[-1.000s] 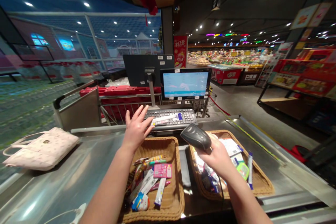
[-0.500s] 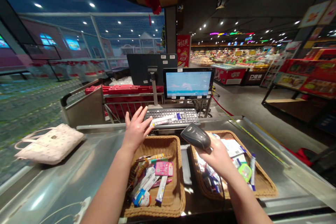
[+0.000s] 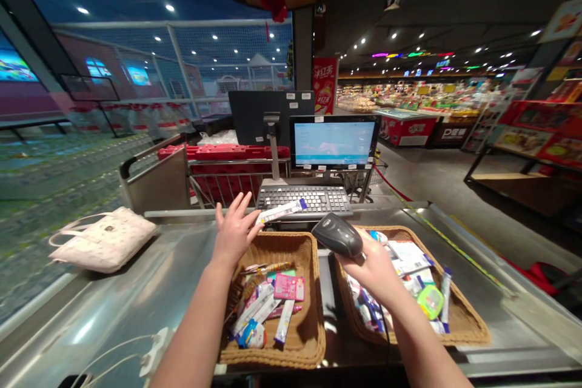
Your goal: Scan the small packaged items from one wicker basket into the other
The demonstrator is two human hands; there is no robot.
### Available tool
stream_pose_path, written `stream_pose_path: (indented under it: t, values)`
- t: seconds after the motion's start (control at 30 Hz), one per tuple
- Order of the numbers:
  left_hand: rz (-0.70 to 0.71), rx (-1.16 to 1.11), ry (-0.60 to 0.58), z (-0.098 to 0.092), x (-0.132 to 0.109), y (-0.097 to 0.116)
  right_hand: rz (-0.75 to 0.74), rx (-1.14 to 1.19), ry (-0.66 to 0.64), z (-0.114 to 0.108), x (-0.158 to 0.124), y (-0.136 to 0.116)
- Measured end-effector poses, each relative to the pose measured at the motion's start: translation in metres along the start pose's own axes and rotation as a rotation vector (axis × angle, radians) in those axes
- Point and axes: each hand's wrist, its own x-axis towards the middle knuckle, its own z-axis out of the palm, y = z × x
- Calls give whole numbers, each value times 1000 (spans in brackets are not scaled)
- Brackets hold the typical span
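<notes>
My left hand pinches one end of a long, thin white packet with a dark blue tip. Its other fingers are spread. The packet is held in front of the keyboard, above the back edge of the left wicker basket. In my right hand is a black barcode scanner, fingers wrapped round its handle, its head pointing left toward the packet. Behind that hand and partly hidden by it is the right wicker basket, filled with packets and a bright green pack.
Several slim packets and a pink pack lie in the left basket. A lit monitor stands behind the keyboard. On the metal counter are a pale handbag and a white power strip. The scanner's cable hangs over the right basket.
The whole view has shifted slightly. The packet in my left hand sits a little lower against the keyboard. Both hands keep their holds.
</notes>
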Motion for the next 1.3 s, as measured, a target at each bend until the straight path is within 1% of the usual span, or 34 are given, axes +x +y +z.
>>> stream_pose_path:
  t: [0.17,0.33,0.5,0.67,0.97,1.17,1.3]
  values:
    - [-59,0,-51,12,-17,-8,-15,21,-22,6,0,-1]
    - [-102,-9,-131,22,-35,-12,5,12,-57,12,0,-6]
    - [-129,-39,-209,32,-53,-15,-7,21,-71,19,3,-9]
    - [-140,-78,-303,46,-73,-18,1,24,-96,28,6,-10]
    - [-165,-121,-490,63,-100,-16,5,33,-130,42,7,-14]
    - [-139,-93,-562,76,-111,-16,9,60,-132,45,5,-17]
    - [-155,-80,-542,77,-111,-14,16,55,-108,45,3,-17]
